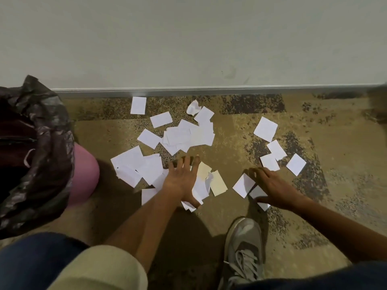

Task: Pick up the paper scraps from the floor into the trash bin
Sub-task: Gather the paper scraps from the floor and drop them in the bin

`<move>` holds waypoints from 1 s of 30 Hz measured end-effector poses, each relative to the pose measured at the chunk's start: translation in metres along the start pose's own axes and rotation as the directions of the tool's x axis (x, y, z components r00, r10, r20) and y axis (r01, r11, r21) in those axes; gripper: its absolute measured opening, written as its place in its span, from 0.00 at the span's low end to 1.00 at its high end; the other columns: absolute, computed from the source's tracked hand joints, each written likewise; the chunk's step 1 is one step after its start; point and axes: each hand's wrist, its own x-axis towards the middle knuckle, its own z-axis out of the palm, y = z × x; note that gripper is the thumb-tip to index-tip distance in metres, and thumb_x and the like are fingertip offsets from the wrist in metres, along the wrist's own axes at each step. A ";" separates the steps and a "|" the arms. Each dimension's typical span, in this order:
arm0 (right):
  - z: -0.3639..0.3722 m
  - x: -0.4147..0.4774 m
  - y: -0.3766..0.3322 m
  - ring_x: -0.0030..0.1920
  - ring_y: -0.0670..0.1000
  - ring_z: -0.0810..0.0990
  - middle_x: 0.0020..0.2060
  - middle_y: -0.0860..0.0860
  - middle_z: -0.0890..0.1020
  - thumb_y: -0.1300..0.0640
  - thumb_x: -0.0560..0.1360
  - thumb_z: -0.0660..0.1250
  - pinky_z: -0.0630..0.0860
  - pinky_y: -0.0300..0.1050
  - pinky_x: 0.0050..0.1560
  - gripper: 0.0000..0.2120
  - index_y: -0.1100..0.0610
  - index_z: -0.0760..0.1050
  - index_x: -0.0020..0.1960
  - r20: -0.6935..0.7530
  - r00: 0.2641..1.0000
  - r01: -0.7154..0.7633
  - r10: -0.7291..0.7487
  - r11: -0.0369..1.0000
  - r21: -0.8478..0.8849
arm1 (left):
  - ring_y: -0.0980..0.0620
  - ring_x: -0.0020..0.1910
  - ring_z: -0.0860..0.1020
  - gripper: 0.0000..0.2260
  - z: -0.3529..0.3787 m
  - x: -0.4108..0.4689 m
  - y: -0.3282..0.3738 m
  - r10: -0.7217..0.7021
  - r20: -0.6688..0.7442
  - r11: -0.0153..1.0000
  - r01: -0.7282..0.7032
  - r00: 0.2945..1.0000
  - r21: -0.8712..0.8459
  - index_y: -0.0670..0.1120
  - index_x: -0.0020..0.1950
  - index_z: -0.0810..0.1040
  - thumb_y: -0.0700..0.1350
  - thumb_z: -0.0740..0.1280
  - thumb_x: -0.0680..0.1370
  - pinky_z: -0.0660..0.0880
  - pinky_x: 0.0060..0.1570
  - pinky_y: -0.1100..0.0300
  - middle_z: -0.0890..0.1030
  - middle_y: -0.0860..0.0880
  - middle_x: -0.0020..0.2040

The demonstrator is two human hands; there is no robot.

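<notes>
Head view. Paper scraps (188,133): white, scattered on the carpeted floor (326,208) between the wall and your knees. Your left hand (181,181): fingers spread flat, pressing on scraps near centre. Your right hand (272,185): fingers bent, tips resting on two scraps, gripping nothing. Trash bin (84,174): pink, dark liner, at left beside the scraps.

Scattered paper scraps (188,135) on carpet (230,147), left hand (181,181) and right hand (272,185) touching them

wall (188,38): pale, plain | baseboard (209,91): grey | carpet (314,185): tan (dark mottled patches)
</notes>
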 end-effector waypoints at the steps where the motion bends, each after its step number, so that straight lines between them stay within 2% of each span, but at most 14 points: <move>1: 0.009 -0.005 0.005 0.70 0.58 0.71 0.76 0.55 0.66 0.39 0.69 0.77 0.73 0.52 0.68 0.50 0.55 0.55 0.80 -0.002 1.000 -0.022 0.022 1.000 0.016 | 0.35 0.76 0.59 0.69 0.007 -0.001 0.004 -0.004 -0.009 1.000 0.004 1.000 0.022 0.45 0.81 0.43 0.76 0.74 0.55 0.63 0.71 0.34 0.57 0.39 0.78; 6: 0.032 -0.017 0.012 0.66 0.56 0.73 0.68 0.54 0.74 0.44 0.68 0.79 0.73 0.53 0.65 0.42 0.54 0.65 0.75 -0.049 0.991 -0.112 0.124 0.974 0.196 | 0.37 0.75 0.61 0.64 0.021 -0.002 0.013 -0.006 -0.042 0.994 0.011 0.999 0.105 0.41 0.81 0.45 0.69 0.78 0.61 0.63 0.70 0.36 0.58 0.39 0.77; 9: 0.037 -0.017 0.012 0.64 0.59 0.76 0.65 0.56 0.77 0.45 0.66 0.81 0.77 0.57 0.61 0.41 0.55 0.68 0.72 -0.036 0.981 -0.175 0.192 0.946 0.274 | 0.38 0.72 0.66 0.62 0.020 -0.003 0.012 0.005 -0.070 0.996 0.001 0.998 0.086 0.42 0.81 0.48 0.67 0.79 0.60 0.68 0.67 0.40 0.62 0.39 0.75; 13: 0.041 -0.014 0.012 0.60 0.61 0.80 0.60 0.57 0.82 0.49 0.66 0.82 0.80 0.58 0.58 0.36 0.58 0.73 0.69 -0.023 0.970 -0.219 0.244 0.905 0.366 | 0.39 0.72 0.67 0.59 0.016 0.001 0.012 0.002 -0.058 0.999 0.000 0.998 0.032 0.42 0.80 0.50 0.62 0.81 0.62 0.68 0.68 0.43 0.64 0.40 0.75; 15: 0.039 -0.011 0.010 0.55 0.60 0.83 0.55 0.57 0.84 0.52 0.69 0.80 0.81 0.56 0.55 0.26 0.58 0.78 0.63 -0.023 0.980 -0.179 0.200 0.919 0.351 | 0.39 0.72 0.67 0.57 0.016 0.003 0.012 -0.002 -0.039 1.000 0.002 0.999 0.009 0.42 0.80 0.52 0.60 0.81 0.63 0.67 0.68 0.43 0.64 0.41 0.75; 17: 0.034 -0.007 0.008 0.49 0.59 0.84 0.48 0.55 0.84 0.56 0.72 0.77 0.82 0.54 0.51 0.10 0.56 0.82 0.51 -0.044 0.991 -0.106 0.129 0.933 0.344 | 0.39 0.72 0.67 0.54 0.017 0.003 0.011 0.002 -0.026 1.000 -0.001 1.000 0.020 0.42 0.79 0.55 0.61 0.80 0.64 0.66 0.69 0.42 0.65 0.41 0.74; 19: 0.027 -0.001 0.004 0.51 0.59 0.83 0.51 0.57 0.84 0.58 0.72 0.77 0.81 0.53 0.54 0.04 0.55 0.83 0.46 -0.104 0.992 -0.028 0.067 0.943 0.333 | 0.39 0.72 0.66 0.51 0.017 0.003 0.010 0.008 -0.014 0.999 -0.008 1.000 0.038 0.42 0.79 0.57 0.61 0.79 0.66 0.65 0.69 0.42 0.66 0.41 0.75; 22: 0.019 0.011 -0.005 0.60 0.60 0.79 0.61 0.58 0.78 0.53 0.69 0.77 0.76 0.50 0.60 0.15 0.57 0.83 0.53 -0.145 0.989 0.042 0.005 0.947 0.317 | 0.40 0.74 0.65 0.47 0.016 0.003 0.010 0.003 0.007 1.000 -0.003 1.000 0.004 0.45 0.78 0.59 0.59 0.79 0.67 0.64 0.70 0.42 0.66 0.42 0.75; 24: 0.016 0.020 -0.014 0.63 0.60 0.74 0.64 0.58 0.75 0.51 0.69 0.78 0.74 0.51 0.60 0.26 0.57 0.77 0.64 -0.112 0.994 0.030 0.000 0.963 0.269 | 0.40 0.74 0.65 0.45 0.014 0.002 0.010 -0.006 0.017 1.000 0.007 1.000 -0.024 0.47 0.78 0.60 0.58 0.78 0.69 0.63 0.70 0.41 0.66 0.43 0.76; 26: 0.016 0.028 -0.022 0.63 0.60 0.72 0.65 0.57 0.73 0.49 0.69 0.78 0.73 0.53 0.59 0.34 0.57 0.70 0.70 -0.101 0.995 -0.002 0.023 0.978 0.209 | 0.41 0.75 0.63 0.40 0.012 0.002 0.010 -0.015 0.039 0.998 0.017 0.999 -0.058 0.49 0.78 0.63 0.56 0.77 0.70 0.62 0.71 0.41 0.64 0.43 0.76; 28: 0.016 0.032 -0.026 0.63 0.59 0.71 0.64 0.56 0.72 0.47 0.70 0.78 0.73 0.53 0.59 0.35 0.55 0.68 0.71 -0.079 0.996 -0.034 0.048 0.984 0.174 | 0.41 0.76 0.62 0.35 0.009 0.001 0.010 -0.020 0.066 0.997 0.025 0.998 -0.077 0.50 0.77 0.66 0.55 0.76 0.73 0.61 0.71 0.42 0.63 0.44 0.77; 30: 0.013 0.036 -0.029 0.62 0.58 0.71 0.63 0.55 0.73 0.46 0.71 0.77 0.72 0.52 0.59 0.32 0.55 0.69 0.69 -0.042 0.998 -0.034 0.040 0.990 0.137 | 0.42 0.74 0.64 0.30 0.005 0.000 0.012 -0.025 0.073 0.995 0.032 0.997 -0.095 0.49 0.74 0.70 0.53 0.74 0.75 0.62 0.70 0.43 0.66 0.45 0.76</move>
